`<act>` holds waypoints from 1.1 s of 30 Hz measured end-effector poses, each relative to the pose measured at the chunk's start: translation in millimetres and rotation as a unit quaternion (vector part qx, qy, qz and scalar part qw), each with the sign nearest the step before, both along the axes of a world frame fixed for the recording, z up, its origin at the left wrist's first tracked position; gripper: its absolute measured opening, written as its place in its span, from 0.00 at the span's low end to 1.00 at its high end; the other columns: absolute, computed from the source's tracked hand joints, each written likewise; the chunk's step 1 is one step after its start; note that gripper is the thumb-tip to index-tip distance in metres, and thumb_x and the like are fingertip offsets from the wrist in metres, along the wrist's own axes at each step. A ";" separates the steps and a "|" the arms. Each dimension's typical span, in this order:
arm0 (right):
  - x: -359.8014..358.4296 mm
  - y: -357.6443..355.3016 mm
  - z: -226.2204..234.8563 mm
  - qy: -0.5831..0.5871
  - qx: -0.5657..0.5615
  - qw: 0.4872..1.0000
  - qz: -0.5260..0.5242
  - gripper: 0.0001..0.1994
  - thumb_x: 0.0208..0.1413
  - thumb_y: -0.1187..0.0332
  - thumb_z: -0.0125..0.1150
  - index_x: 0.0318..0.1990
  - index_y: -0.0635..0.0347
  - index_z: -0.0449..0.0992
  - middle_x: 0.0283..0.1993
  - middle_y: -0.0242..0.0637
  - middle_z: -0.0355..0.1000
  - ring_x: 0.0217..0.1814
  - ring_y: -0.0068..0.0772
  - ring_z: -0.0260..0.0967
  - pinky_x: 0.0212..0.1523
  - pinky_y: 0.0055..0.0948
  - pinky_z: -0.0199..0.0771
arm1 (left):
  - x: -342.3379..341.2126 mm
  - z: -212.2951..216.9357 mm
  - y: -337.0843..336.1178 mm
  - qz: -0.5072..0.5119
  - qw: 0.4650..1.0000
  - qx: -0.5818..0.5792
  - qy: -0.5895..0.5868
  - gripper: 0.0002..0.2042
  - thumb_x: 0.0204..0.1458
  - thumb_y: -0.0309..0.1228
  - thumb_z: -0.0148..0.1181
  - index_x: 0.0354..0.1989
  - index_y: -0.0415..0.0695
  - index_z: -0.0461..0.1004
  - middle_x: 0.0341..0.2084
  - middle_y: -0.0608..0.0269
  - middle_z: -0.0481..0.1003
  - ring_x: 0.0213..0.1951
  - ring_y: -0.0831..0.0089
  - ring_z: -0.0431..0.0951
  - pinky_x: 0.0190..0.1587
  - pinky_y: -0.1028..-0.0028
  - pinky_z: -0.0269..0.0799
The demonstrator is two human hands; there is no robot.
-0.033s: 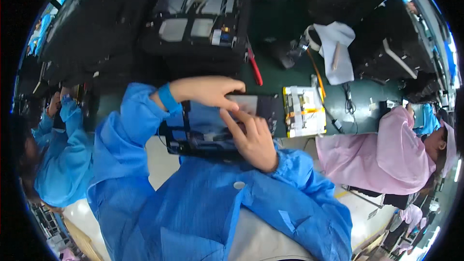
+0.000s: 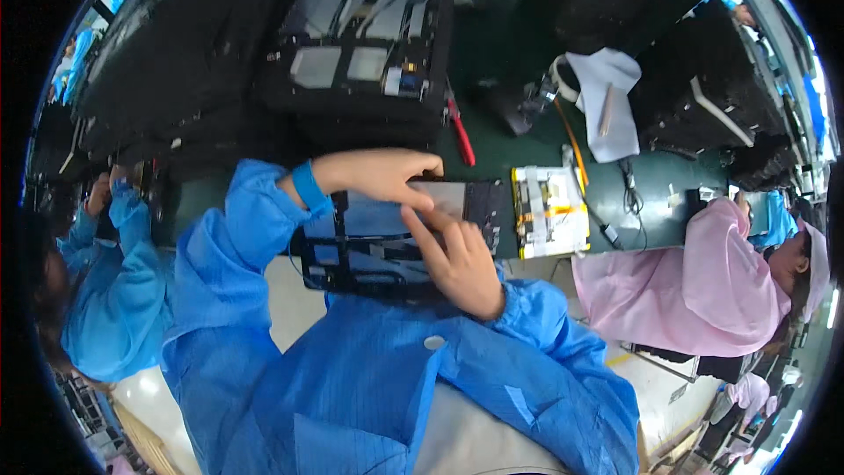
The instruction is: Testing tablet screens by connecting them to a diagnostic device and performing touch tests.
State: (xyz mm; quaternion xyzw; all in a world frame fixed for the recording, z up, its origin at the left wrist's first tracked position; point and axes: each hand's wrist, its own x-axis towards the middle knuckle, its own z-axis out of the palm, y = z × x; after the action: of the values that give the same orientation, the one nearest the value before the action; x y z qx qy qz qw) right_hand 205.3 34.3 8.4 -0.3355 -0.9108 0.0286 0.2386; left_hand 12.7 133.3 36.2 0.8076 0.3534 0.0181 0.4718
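Observation:
An opened tablet with black frame strips and shiny grey-blue panels lies in front of me, at the bench's near edge. From the left, my left hand, with a blue band at the wrist, reaches across its far side. The left thumb rests on the tablet beside a pale grey panel, and the other fingers bend over the far edge; their tips are partly hidden. My right hand lies on the tablet's right part, fingers spread and pointing away from me. Its fingertips almost meet the left thumb.
Stacked black tablet housings stand beyond my hands. Red-handled pliers lie beside them. Right of the tablet sits a taped yellow-edged battery pack, near a cable and a white cloth. Co-workers sit on both sides.
The view has shifted slightly. Both hands keep nearly the same pose on the tablet.

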 end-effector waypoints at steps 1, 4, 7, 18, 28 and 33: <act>1.5 4.3 0.9 0.031 -0.025 0.998 0.038 0.29 0.45 0.73 0.50 0.60 0.58 0.63 0.48 0.41 0.65 0.43 0.35 0.67 0.44 0.30 0.68 | -1.7 -4.4 2.5 0.016 0.998 -0.016 -0.055 0.21 0.50 0.36 0.59 0.48 0.35 0.67 0.38 0.51 0.73 0.41 0.70 0.73 0.44 0.69 0.68; 14.1 18.8 15.6 0.107 -0.103 0.984 0.095 0.26 0.42 0.77 0.59 0.54 0.62 0.67 0.47 0.43 0.66 0.44 0.42 0.68 0.46 0.34 0.70 | -5.8 -12.6 -1.0 0.059 0.997 -0.002 -0.054 0.22 0.53 0.40 0.58 0.50 0.36 0.66 0.44 0.49 0.72 0.47 0.65 0.72 0.49 0.67 0.67; 22.0 50.4 33.4 0.163 -0.158 0.973 0.042 0.14 0.46 0.79 0.54 0.43 0.64 0.70 0.42 0.47 0.66 0.44 0.49 0.68 0.43 0.38 0.71 | -10.6 -16.5 -13.6 0.045 0.993 0.089 -0.058 0.29 0.55 0.40 0.55 0.62 0.38 0.56 0.55 0.43 0.63 0.59 0.56 0.63 0.60 0.64 0.56; -9.2 181.1 -76.0 -0.099 0.016 0.993 -0.059 0.24 0.44 0.79 0.52 0.53 0.63 0.65 0.44 0.53 0.62 0.44 0.53 0.65 0.44 0.40 0.72 | -58.9 25.5 -109.7 0.123 0.956 0.263 -0.042 0.36 0.40 0.44 0.65 0.60 0.46 0.61 0.60 0.52 0.59 0.62 0.55 0.57 0.65 0.51 0.45; 60.9 142.1 3.4 0.245 -0.364 0.897 -0.050 0.26 0.48 0.85 0.43 0.58 0.62 0.62 0.55 0.41 0.64 0.50 0.33 0.65 0.50 0.30 0.65 | -56.8 -33.5 -174.7 0.344 0.877 0.336 0.016 0.53 0.34 0.61 0.62 0.68 0.50 0.45 0.66 0.40 0.36 0.65 0.34 0.36 0.64 0.43 0.33; 73.7 90.8 44.7 0.266 -0.430 0.862 -0.045 0.26 0.47 0.84 0.41 0.57 0.64 0.62 0.57 0.37 0.62 0.51 0.27 0.64 0.51 0.24 0.64 | -50.2 -34.0 -176.9 0.387 0.904 0.176 0.034 0.56 0.28 0.50 0.72 0.68 0.51 0.44 0.66 0.35 0.32 0.67 0.38 0.34 0.66 0.53 0.41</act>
State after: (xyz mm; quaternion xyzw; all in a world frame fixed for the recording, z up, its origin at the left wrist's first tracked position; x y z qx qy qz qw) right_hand 279.0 125.1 53.2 -0.4250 -0.6938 0.4950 0.3050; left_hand -37.4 -43.6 2.2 0.6771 0.6453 0.2338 0.2654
